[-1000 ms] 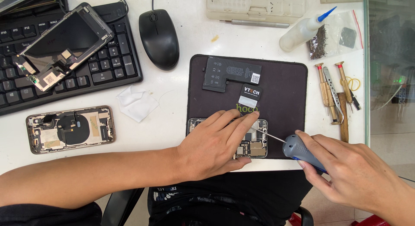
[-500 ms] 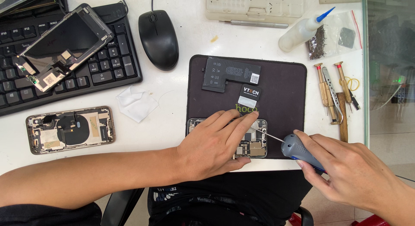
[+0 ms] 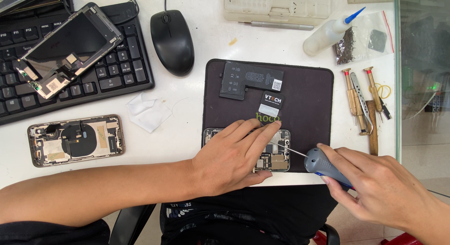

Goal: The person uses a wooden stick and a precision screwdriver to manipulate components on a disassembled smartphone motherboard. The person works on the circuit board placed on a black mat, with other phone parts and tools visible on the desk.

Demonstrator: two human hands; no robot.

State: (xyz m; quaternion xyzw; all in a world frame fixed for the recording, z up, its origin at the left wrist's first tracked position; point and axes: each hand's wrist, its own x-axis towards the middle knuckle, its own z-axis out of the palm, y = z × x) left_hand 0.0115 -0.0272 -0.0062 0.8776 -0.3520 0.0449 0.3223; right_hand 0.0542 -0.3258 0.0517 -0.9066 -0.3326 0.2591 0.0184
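Right now my left hand (image 3: 232,156) lies flat with fingers together, pressing down on the opened phone (image 3: 274,157) beneath it at the near edge of the dark mat (image 3: 309,109). My right hand (image 3: 375,189) grips a blue-grey screwdriver (image 3: 318,163), its thin tip touching the phone's insides just beside my left fingertips (image 3: 274,128).

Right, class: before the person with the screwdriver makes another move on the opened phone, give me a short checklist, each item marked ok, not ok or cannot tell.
1. Left hand pressing down on the opened phone: ok.
2. Phone lying on the dark mat, not bare table: ok.
3. Right hand gripping the screwdriver handle: ok.
4. Screwdriver tip seated in a screw: cannot tell, fingers hide it.
5. Loose battery lying apart from the working spot: ok.
6. Spare tools within reach on the right: ok.
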